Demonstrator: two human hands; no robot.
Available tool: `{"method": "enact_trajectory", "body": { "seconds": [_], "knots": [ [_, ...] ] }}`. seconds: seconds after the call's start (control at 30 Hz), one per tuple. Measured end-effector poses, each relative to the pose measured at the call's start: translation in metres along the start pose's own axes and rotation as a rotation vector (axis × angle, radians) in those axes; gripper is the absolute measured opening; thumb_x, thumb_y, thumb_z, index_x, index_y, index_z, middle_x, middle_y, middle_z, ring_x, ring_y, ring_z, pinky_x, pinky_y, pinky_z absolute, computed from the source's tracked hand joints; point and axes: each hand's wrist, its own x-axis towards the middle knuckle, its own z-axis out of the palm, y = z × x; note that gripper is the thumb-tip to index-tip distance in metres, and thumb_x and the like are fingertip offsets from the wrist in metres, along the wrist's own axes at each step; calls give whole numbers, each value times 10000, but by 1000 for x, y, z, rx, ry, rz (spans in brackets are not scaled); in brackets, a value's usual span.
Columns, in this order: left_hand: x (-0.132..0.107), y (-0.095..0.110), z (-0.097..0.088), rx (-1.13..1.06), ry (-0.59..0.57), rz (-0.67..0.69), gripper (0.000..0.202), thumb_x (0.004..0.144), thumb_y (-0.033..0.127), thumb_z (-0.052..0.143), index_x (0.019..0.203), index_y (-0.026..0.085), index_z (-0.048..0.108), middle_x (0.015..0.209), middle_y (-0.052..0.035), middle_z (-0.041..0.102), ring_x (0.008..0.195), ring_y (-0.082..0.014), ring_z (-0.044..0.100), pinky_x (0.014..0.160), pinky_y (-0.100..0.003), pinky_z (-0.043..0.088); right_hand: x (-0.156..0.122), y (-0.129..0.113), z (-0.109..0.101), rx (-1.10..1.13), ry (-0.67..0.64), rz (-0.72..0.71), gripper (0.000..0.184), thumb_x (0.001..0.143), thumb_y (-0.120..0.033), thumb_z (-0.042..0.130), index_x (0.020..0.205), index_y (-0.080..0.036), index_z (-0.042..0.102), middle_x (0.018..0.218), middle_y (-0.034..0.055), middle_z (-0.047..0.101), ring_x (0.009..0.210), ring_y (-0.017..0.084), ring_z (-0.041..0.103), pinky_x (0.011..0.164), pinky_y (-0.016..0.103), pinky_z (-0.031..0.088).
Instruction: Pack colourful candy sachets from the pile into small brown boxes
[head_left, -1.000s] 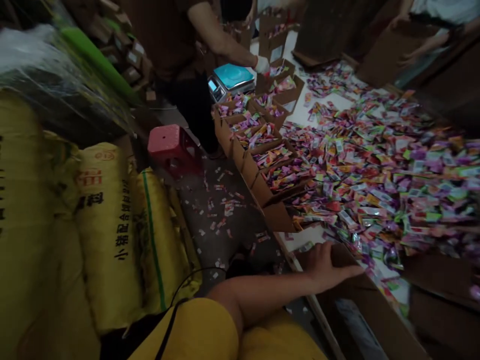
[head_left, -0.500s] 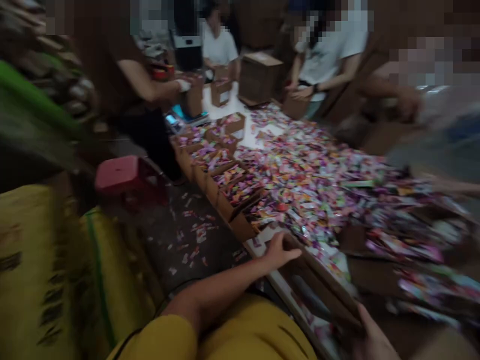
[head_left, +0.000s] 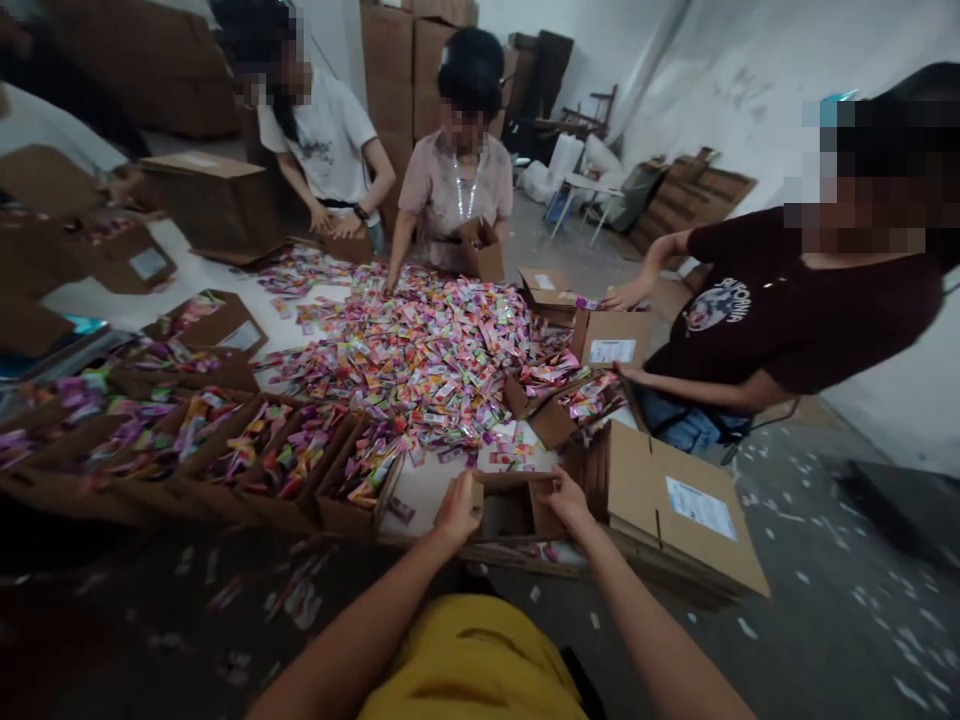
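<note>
Between my hands is an open cardboard box (head_left: 543, 507) at the near edge of the table. My left hand (head_left: 457, 512) grips its left side, fingers closed on the cardboard. On the opposite side, my right hand (head_left: 568, 501) pinches the upper edge. A big heap of small colourful wrapped packets (head_left: 442, 350) lies just beyond the box. To the left stands a row of boxes filled with such packets, the closest being a filled box (head_left: 358, 475). Flattened cardboard boxes (head_left: 660, 500) with a white label are stacked beside my right hand.
Across the table (head_left: 420, 492), several people handle boxes and packets. A person in a dark shirt (head_left: 795, 300) holds a labelled box (head_left: 611, 340) at the right. A large closed carton (head_left: 217, 205) stands at the back left. Scraps litter the floor (head_left: 810, 560).
The view has swung to the right, bringing the stacked flat boxes and the dark-shirted person into sight. The box in my hands appears opened out wider, with both hands now at its sides.
</note>
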Motion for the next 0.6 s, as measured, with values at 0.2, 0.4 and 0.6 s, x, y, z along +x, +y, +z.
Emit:
{"method": "enact_trajectory", "body": {
  "seconds": [0.2, 0.4, 0.6],
  "knots": [
    [1, -20, 11, 19, 139, 88, 589, 676, -14, 512, 1237, 162, 495, 1249, -113, 568, 1235, -246, 495, 1056, -377, 399, -50, 4, 0, -438, -18, -764, 696, 829, -601, 592, 1416, -249, 467, 1481, 137, 445, 1398, 322, 346, 1150, 562, 216],
    [5, -31, 10, -104, 98, 208, 544, 697, -10, 504, 1205, 176, 553, 1239, -88, 598, 1213, -198, 527, 1088, -377, 394, -71, 14, -6, -585, -57, -742, 892, 778, -628, 659, 1505, -241, 316, 1464, 143, 462, 1368, 294, 390, 1144, 532, 228],
    [6, -32, -27, -150, -119, 270, 447, 752, 41, 470, 1111, 191, 689, 1299, -84, 622, 1232, -192, 550, 1105, -379, 403, -36, 22, 28, -373, 47, -709, 149, 829, -317, 710, 959, -264, 762, 914, 41, 697, 952, 222, 598, 873, 380, 439]
  ]
}}
